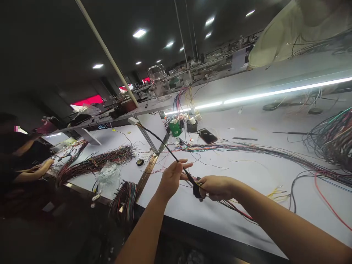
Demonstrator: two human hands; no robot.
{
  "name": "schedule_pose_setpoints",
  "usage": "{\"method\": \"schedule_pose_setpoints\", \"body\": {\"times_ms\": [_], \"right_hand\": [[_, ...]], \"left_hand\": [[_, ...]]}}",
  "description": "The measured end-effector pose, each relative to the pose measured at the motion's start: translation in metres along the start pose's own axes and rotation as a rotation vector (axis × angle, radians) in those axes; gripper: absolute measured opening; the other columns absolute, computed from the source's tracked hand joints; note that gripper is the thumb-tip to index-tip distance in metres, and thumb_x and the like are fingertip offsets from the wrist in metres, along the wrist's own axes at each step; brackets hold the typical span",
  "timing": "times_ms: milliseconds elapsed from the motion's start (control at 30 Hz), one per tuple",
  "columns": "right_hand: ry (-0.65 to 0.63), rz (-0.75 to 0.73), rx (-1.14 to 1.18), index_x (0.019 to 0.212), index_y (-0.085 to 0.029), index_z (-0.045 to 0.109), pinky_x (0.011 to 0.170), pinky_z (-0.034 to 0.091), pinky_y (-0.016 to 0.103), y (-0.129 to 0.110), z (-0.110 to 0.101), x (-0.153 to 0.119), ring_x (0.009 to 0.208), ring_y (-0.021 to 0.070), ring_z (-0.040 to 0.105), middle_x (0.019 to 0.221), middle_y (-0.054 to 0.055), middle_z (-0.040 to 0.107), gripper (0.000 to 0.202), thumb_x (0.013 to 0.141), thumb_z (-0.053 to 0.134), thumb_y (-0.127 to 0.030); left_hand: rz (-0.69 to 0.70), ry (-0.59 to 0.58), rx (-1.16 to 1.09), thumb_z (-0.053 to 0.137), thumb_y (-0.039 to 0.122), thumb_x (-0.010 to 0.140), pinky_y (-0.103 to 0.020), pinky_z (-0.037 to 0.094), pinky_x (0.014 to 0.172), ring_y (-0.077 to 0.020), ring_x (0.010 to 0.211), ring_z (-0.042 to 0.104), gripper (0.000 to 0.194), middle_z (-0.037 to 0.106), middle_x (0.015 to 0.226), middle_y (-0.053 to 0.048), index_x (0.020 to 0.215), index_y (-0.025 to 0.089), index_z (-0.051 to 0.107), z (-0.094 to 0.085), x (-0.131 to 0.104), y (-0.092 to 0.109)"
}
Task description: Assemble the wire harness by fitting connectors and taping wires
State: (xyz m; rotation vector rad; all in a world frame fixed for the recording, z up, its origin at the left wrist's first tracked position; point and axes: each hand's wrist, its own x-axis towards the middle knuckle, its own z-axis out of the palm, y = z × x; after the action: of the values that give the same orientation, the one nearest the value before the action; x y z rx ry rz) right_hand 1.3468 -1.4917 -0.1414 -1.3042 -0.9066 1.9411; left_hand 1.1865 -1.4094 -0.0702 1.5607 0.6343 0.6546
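Observation:
My left hand [171,179] pinches a wire harness [158,137] between thumb and fingers. Black tape wraps the harness along this stretch, and a white connector [133,120] sits at its far upper end. Close on the right, my right hand [217,187] grips a roll of black tape [197,191] against the harness. Past the roll, loose red and black wires [239,211] trail off to the right over the white table [176,209]. The fingertips of my right hand are partly hidden behind the roll.
A long wire bundle [247,148] crosses the table to a coiled heap [335,143] at right. A phone [208,136] and green box [175,128] stand behind. Leftward lie another tape roll [140,162], a plastic bag [108,178] and wire bundles [125,198]. A co-worker's arm [35,172] is far left.

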Motion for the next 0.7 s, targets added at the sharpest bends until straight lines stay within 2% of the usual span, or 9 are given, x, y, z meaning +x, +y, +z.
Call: {"method": "schedule_pose_setpoints", "body": {"times_ms": [67, 167, 233, 300, 367, 433, 500, 567, 700], "right_hand": [[-0.007, -0.136, 0.055, 0.099, -0.022, 0.061, 0.034, 0.025, 0.016, 0.0, -0.001, -0.009, 0.037, 0.0008, 0.038, 0.087, 0.0, 0.06, 0.031, 0.068, 0.061, -0.019], [0.095, -0.502, 0.111, 0.131, -0.037, 0.04, 0.046, 0.04, 0.02, 0.005, 0.001, -0.02, 0.056, 0.0052, 0.055, 0.122, 0.004, 0.05, 0.051, 0.082, 0.055, -0.03], [0.206, -0.714, -0.074, 0.131, -0.037, 0.041, 0.055, 0.046, 0.023, 0.009, 0.005, -0.022, 0.07, 0.0088, 0.058, 0.127, 0.006, 0.047, 0.049, 0.084, 0.051, -0.025], [0.307, -0.875, -0.446, 0.125, -0.036, 0.052, 0.064, 0.047, 0.026, 0.013, 0.008, -0.02, 0.077, 0.0104, 0.058, 0.125, 0.005, 0.049, 0.046, 0.084, 0.047, -0.016], [0.433, -0.981, -0.782, 0.117, -0.037, 0.059, 0.069, 0.045, 0.027, 0.017, 0.011, -0.014, 0.079, 0.0112, 0.057, 0.124, 0.003, 0.051, 0.045, 0.083, 0.045, -0.011], [0.566, -1.015, -0.907, 0.108, -0.035, 0.065, 0.069, 0.043, 0.028, 0.02, 0.014, -0.009, 0.078, 0.0123, 0.056, 0.121, 0.002, 0.055, 0.038, 0.084, 0.047, -0.013], [0.662, -1.042, -0.778, 0.096, -0.029, 0.068, 0.068, 0.043, 0.027, 0.023, 0.018, -0.003, 0.078, 0.0138, 0.057, 0.112, 0.003, 0.059, 0.025, 0.083, 0.051, -0.018], [0.7, -1.022, -0.421, 0.095, -0.025, 0.064, 0.065, 0.043, 0.027, 0.025, 0.022, 0.002, 0.073, 0.0133, 0.056, 0.099, 0.005, 0.062, 0.019, 0.083, 0.049, -0.023], [0.66, -0.72, 0.332, 0.109, -0.019, 0.052, 0.049, 0.036, 0.022, 0.025, 0.029, 0.017, 0.053, 0.0094, 0.047, 0.079, 0.004, 0.062, 0.029, 0.082, 0.047, -0.03]], "left_hand": [[-0.025, 0.041, 0.055, 0.049, 0.053, 0.086, -0.031, 0.054, 0.06, -0.0152, 0.051, 0.066, 0.042, 0.071, 0.096, -0.013, 0.105, 0.017, 0.055, 0.0, 0.002, 0.0], [-0.06, 0.138, -0.015, 0.045, 0.058, 0.086, -0.026, 0.051, 0.051, -0.0136, 0.046, 0.064, 0.043, 0.071, 0.095, -0.011, 0.104, 0.019, 0.049, -0.002, 0.007, -0.008], [-0.091, 0.175, -0.086, 0.045, 0.059, 0.085, -0.024, 0.051, 0.051, -0.0134, 0.048, 0.065, 0.042, 0.07, 0.097, -0.011, 0.102, 0.02, 0.046, -0.002, 0.009, -0.014], [-0.118, 0.185, -0.144, 0.046, 0.059, 0.084, -0.024, 0.051, 0.051, -0.0129, 0.049, 0.065, 0.041, 0.07, 0.098, -0.01, 0.1, 0.021, 0.045, 0.0, 0.009, -0.017], [-0.139, 0.197, -0.176, 0.047, 0.059, 0.084, -0.025, 0.051, 0.053, -0.0125, 0.049, 0.065, 0.04, 0.069, 0.099, -0.008, 0.098, 0.022, 0.045, 0.003, 0.008, -0.019], [-0.133, 0.215, -0.197, 0.047, 0.057, 0.085, -0.027, 0.052, 0.056, -0.0126, 0.051, 0.065, 0.037, 0.069, 0.1, -0.007, 0.097, 0.022, 0.046, 0.005, 0.007, -0.02], [-0.084, 0.243, -0.232, 0.05, 0.054, 0.085, -0.029, 0.052, 0.064, -0.0135, 0.059, 0.067, 0.035, 0.069, 0.098, -0.006, 0.095, 0.02, 0.049, 0.004, 0.008, -0.023], [-0.022, 0.267, -0.315, 0.053, 0.048, 0.086, -0.03, 0.051, 0.076, -0.0164, 0.08, 0.069, 0.03, 0.069, 0.098, -0.007, 0.093, 0.019, 0.053, 0.002, 0.009, -0.03], [-0.071, 0.316, -0.579, 0.054, 0.043, 0.087, -0.037, 0.043, 0.094, -0.0198, 0.12, 0.051, 0.026, 0.065, 0.112, -0.009, 0.095, 0.019, 0.057, 0.007, 0.012, -0.051]]}}
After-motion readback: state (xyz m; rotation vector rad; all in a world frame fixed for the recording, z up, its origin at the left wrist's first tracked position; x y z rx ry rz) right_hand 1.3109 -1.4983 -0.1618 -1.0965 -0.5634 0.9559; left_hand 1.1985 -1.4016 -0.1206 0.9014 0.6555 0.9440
